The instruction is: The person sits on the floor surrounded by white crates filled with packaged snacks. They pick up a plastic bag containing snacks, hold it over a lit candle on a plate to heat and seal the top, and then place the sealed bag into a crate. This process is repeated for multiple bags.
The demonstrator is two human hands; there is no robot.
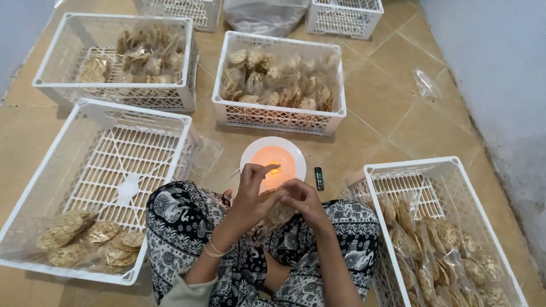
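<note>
The person sits cross-legged on the tiled floor [387, 108], in patterned trousers [187, 222]. Both hands are close together over the lap. The left hand [250, 196] and the right hand [301, 199] are both closed around a small clear bag of round crackers [277, 211]. The left fingers pinch the top of the bag, and one finger points up toward a little flame [275, 169].

The flame burns in a white dish [253, 152] on the floor, just past the hands. It looks like the bag's open end is being held near the flame to melt it shut. So this seems to be the closing step. The next move calls for care: the plastic edge should only brush the heat, and the fingers should stay back from it.

A small dark lighter [319, 178] lies beside the dish.

On the near left is a white crate [34, 187] with a few packed bags in one corner. On the near right is another white crate [409, 166] full of cracker bags.

Farther off stand two more crates [278, 122] holding cracker bags. Behind them are more baskets and a big plastic sack [264, 17]. An empty clear bag [425, 84] lies near the wall.
</note>
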